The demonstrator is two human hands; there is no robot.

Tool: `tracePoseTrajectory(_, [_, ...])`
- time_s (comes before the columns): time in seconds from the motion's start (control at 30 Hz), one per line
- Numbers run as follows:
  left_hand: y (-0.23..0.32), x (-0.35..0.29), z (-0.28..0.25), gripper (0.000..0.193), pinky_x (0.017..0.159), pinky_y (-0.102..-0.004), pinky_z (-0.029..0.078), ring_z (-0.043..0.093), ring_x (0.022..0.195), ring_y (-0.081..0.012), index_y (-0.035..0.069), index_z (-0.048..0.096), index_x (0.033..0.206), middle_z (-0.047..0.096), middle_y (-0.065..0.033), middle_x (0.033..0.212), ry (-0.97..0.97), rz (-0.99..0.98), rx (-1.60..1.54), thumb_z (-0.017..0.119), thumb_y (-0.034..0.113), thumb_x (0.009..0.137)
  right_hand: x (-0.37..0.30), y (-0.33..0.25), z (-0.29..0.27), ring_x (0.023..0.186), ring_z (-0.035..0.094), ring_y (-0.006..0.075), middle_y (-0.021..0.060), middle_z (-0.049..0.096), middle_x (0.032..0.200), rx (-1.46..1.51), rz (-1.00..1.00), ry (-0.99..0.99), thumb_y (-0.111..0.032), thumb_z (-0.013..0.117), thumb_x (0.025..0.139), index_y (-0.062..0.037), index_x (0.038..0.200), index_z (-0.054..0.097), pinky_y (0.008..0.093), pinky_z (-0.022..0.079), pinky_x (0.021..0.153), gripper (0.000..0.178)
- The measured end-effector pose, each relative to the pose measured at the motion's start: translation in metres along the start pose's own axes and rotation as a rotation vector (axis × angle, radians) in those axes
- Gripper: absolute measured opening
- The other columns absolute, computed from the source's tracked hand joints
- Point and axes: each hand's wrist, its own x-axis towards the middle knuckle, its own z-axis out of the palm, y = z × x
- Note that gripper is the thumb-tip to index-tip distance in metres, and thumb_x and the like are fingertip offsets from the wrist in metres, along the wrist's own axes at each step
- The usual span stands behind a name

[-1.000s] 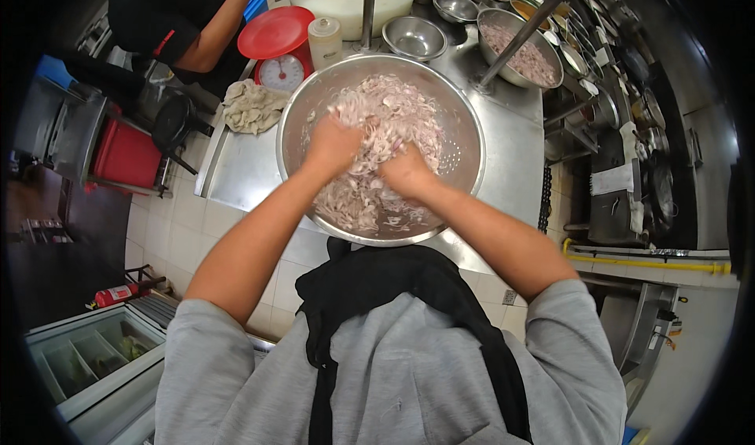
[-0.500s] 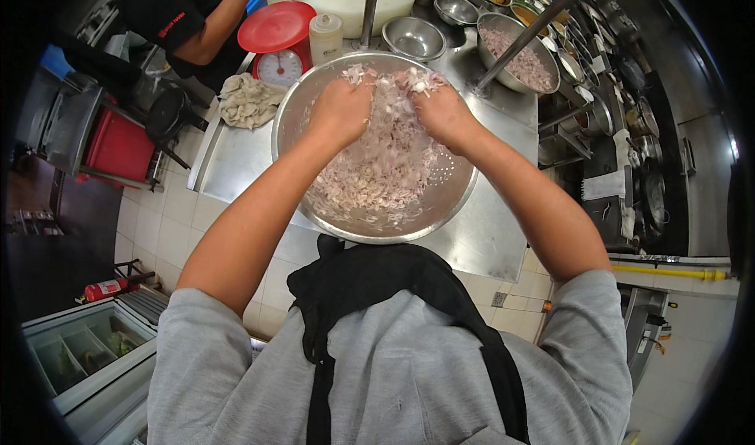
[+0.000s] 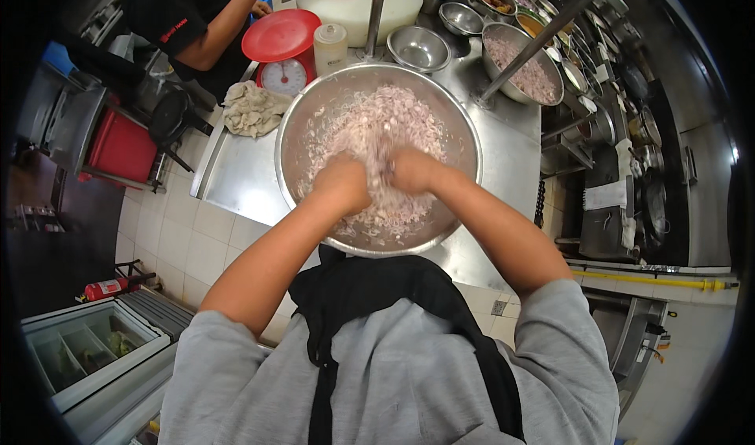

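Observation:
A wide metal colander (image 3: 460, 205) stands on the steel table, holding a heap of thinly sliced pinkish shallots (image 3: 401, 111). My left hand (image 3: 344, 182) is inside it, curled into the slices left of the middle. Close beside it, my right hand (image 3: 410, 170) is also curled among the shallots. Motion smears the slices between the two hands, and my fingertips are partly hidden in them. Both hands look closed around shallots.
Beyond the colander are a red scale (image 3: 283, 40), a squeeze bottle (image 3: 330, 48), a crumpled cloth (image 3: 253, 109) and a steel bowl (image 3: 418, 49). Another bowl of shallots (image 3: 519, 68) stands right, by a slanted metal post (image 3: 535, 40). A co-worker (image 3: 185, 28) cuts at a white block (image 3: 362, 9).
Both hands have come down from the colander's far side toward me, into the middle of the shallots. The heap now reaches farther toward the far rim. The co-worker's hand has shifted slightly.

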Motion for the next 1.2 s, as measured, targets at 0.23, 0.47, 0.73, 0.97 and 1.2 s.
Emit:
tracePoseTrajectory(0.23, [0.001,-0.041,0.004,0.055,0.099,-0.0433,0.041,0.045,0.119,-0.0378,-0.007,0.054,0.119,0.048,-0.0237,0.126,0.089,-0.006,-0.05,0.067,0.022,0.074,-0.017,0.026,-0.062,0.103,0.059,0.0346,0.0227,0.062,0.111,0.341,0.181,-0.013,-0.017,0.053,0.079,-0.0009,0.098,0.068,0.0381,0.046,0.092,0.029])
tracePoseTrajectory(0.47, [0.032,-0.01,0.034,0.066,0.103,-0.0644,0.029,0.018,0.137,-0.0485,0.012,0.048,0.135,0.024,-0.02,0.15,0.043,0.164,-0.01,0.069,0.022,0.073,0.078,0.095,-0.064,0.09,0.065,0.0341,0.0199,0.067,0.093,-0.55,0.128,0.006,-0.017,0.042,0.088,0.0004,0.091,0.069,0.0416,0.05,0.082,0.032])
tracePoseTrajectory(0.73, [0.022,0.021,0.059,0.048,0.101,-0.0635,0.033,0.023,0.135,-0.0488,0.01,0.06,0.121,0.027,-0.0179,0.148,-0.126,0.314,0.082,0.066,0.011,0.073,0.159,-0.05,-0.027,0.087,0.066,0.0346,0.0206,0.067,0.096,-0.367,-0.269,0.003,-0.019,0.054,0.079,-0.0022,0.089,0.071,0.0426,0.052,0.079,0.026])
tracePoseTrajectory(0.97, [0.015,0.023,0.063,0.045,0.101,-0.0504,0.039,0.034,0.131,-0.0433,0.009,0.062,0.117,0.035,-0.0168,0.144,-0.059,0.408,-0.052,0.063,0.002,0.073,0.093,-0.092,-0.04,0.086,0.065,0.0339,0.0189,0.068,0.089,-0.142,-0.33,-0.469,-0.015,0.058,0.071,-0.0064,0.089,0.072,0.0423,0.051,0.079,0.025])
tracePoseTrajectory(1.2, [0.009,0.009,0.041,0.047,0.104,-0.0521,0.036,0.025,0.136,-0.0447,0.014,0.061,0.122,0.031,-0.0164,0.147,-0.145,0.381,0.124,0.061,0.005,0.076,0.106,0.028,-0.062,0.089,0.064,0.0348,0.0195,0.067,0.096,-0.204,-0.029,-0.031,-0.025,0.061,0.075,-0.0064,0.096,0.071,0.0417,0.051,0.08,0.03])
